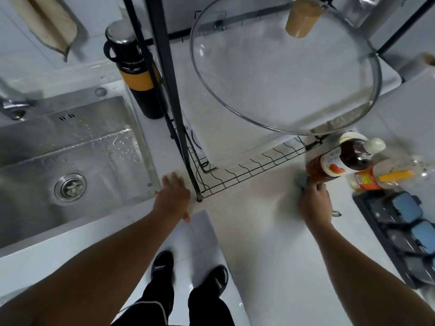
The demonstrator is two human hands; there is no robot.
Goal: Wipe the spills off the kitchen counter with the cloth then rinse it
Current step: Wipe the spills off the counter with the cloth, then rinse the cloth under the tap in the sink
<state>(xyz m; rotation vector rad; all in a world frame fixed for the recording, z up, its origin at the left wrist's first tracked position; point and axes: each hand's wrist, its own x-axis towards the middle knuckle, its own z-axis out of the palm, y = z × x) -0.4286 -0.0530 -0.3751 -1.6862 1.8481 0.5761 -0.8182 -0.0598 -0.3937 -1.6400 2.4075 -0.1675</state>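
My right hand [315, 203] presses a small blue-grey cloth [302, 180] onto the white kitchen counter [259, 222], right beside the base of a brown bottle [329, 164]. Most of the cloth is hidden under my fingers. A faint brownish smear lies on the counter left of the cloth. My left hand [173, 196] rests flat with straight fingers on the counter at the right rim of the steel sink [70, 161], holding nothing. The sink is wet, with a tap [11, 109] at its far left.
A black wire dish rack [247, 170] stands between my hands, with a large glass lid [282, 74] on it. A black-and-orange flask [138, 76] stands behind the sink. Bottles [367, 177] and a dark tray with blue items [404, 231] crowd the right side.
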